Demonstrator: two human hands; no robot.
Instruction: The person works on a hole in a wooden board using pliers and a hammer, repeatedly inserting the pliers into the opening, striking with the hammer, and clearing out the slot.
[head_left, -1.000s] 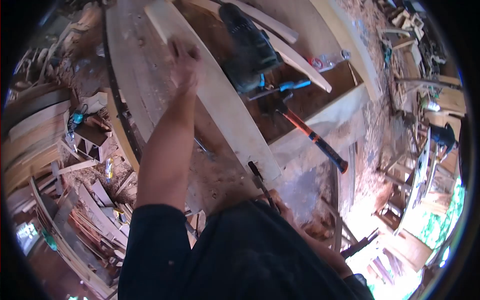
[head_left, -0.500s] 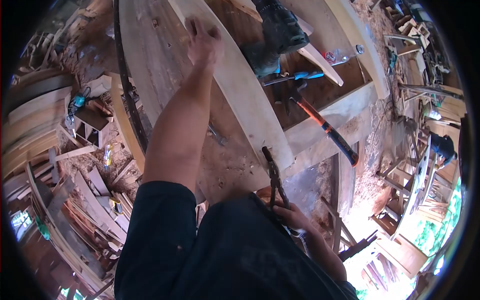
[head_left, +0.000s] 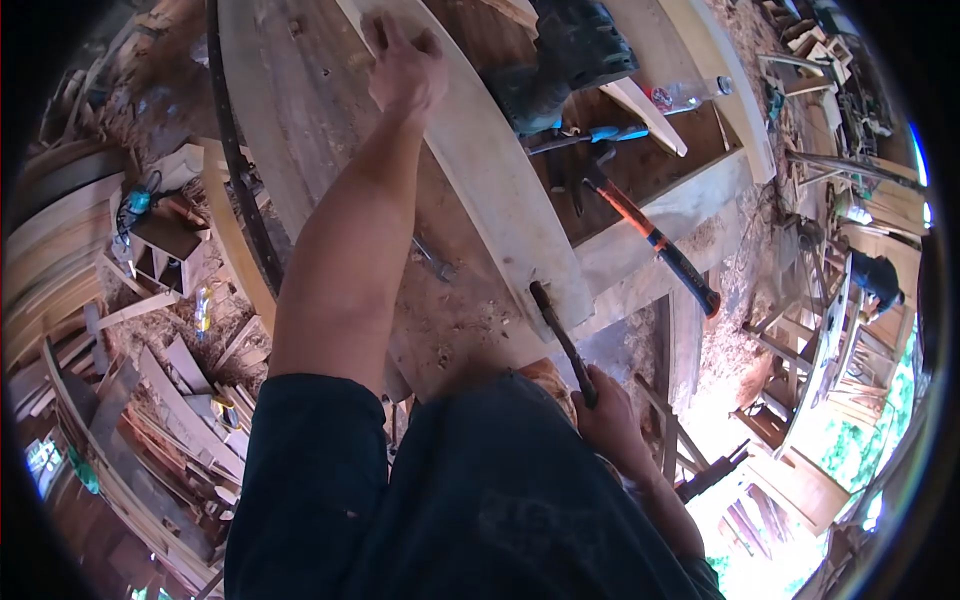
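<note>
Here, the left hand (head_left: 408, 78) rests with fingers spread on a smooth, pale wooden plank (head_left: 500, 195); the right hand (head_left: 610, 420) wraps around a slender, dark metal tool (head_left: 563, 343), its tip at the plank's near end. Faint shirt (head_left: 480, 500) print is unreadable.

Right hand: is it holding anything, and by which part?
The right hand holds a dark tool by the end farther from the board.

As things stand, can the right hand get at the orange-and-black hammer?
Probably yes: nothing visible lies across the hammer's handle. But the right hand holds a dark tool, which it would likely have to put down first.
</note>
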